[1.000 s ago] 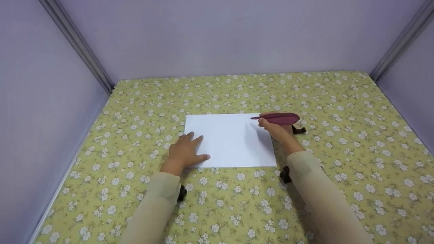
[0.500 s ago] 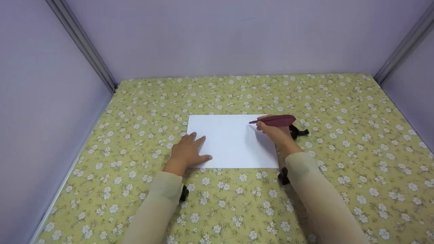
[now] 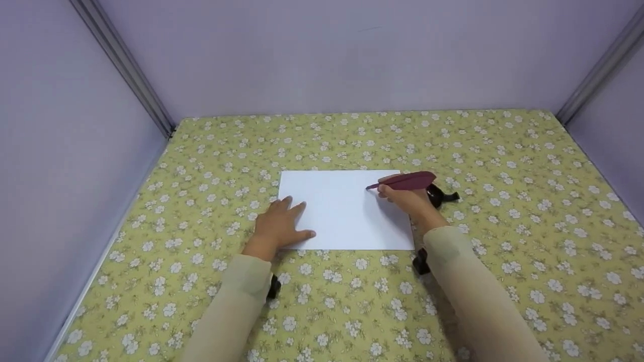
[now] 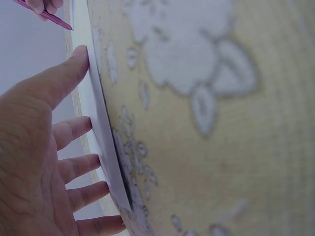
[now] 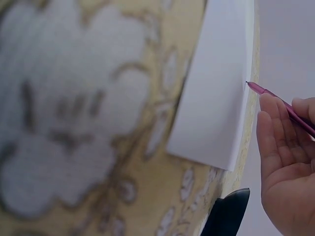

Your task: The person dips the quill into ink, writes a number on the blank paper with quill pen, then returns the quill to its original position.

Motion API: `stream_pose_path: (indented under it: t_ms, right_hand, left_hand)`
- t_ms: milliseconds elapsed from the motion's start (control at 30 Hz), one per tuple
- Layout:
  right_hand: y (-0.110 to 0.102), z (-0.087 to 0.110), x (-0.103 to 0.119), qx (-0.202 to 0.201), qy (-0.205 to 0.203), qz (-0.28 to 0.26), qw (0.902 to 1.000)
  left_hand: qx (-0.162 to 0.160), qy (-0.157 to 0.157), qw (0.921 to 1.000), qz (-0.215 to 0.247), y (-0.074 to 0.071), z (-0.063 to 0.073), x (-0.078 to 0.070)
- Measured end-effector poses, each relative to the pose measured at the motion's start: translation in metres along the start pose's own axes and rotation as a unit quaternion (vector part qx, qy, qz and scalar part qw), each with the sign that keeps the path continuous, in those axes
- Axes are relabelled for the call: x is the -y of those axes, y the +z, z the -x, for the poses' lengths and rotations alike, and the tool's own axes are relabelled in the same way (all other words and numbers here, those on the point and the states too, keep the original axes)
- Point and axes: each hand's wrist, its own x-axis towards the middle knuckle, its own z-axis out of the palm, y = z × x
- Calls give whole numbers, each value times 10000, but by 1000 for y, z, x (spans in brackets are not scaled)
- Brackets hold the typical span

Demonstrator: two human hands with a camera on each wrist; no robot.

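Note:
A white sheet of paper [image 3: 337,216] lies on the flowered tablecloth. My left hand [image 3: 276,223] rests on its left side with fingers spread; in the left wrist view the thumb and fingertips [image 4: 81,54] touch the sheet. Over the paper's right part, my right hand [image 3: 405,198] pinches a dark red feather-shaped pen [image 3: 410,181] between thumb and fingers. Its tip points left, at or just above the paper; in the right wrist view the pen [image 5: 261,89] has a dark point close to the sheet. I see no marks on the paper.
A glossy dark object with a short neck [image 3: 443,196] stands right of the paper, partly hidden by my right hand. Black wrist devices [image 3: 421,261] sit under both sleeves. Pale walls [image 3: 322,60] enclose the flowered table [image 3: 241,146] at the back and sides.
My right hand and the pen have shifted slightly left and toward me, uncovering more of the dark object. The left hand stays on the paper. The head view has shifted a little.

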Motion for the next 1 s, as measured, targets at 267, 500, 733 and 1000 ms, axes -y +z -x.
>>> stream_pose_path:
  t_ms: [267, 500, 733, 1000]
  right_hand:
    - [-2, 4, -1, 396, -66, 54, 9992]
    - [-2, 6, -3, 648, -245, -77, 9976]
    - [0, 7, -5, 730, -304, 172, 9967]
    - [0, 9, -7, 1001, -636, 192, 9928]
  left_hand:
    - [-20, -4, 10000, -22, -1, 1, -1]
    - [-29, 18, 10000, -48, -2, 1, 0]
    - [-39, 28, 10000, -26, 1, -1, 1]
    - [-14, 61, 9999, -128, 0, -1, 1]
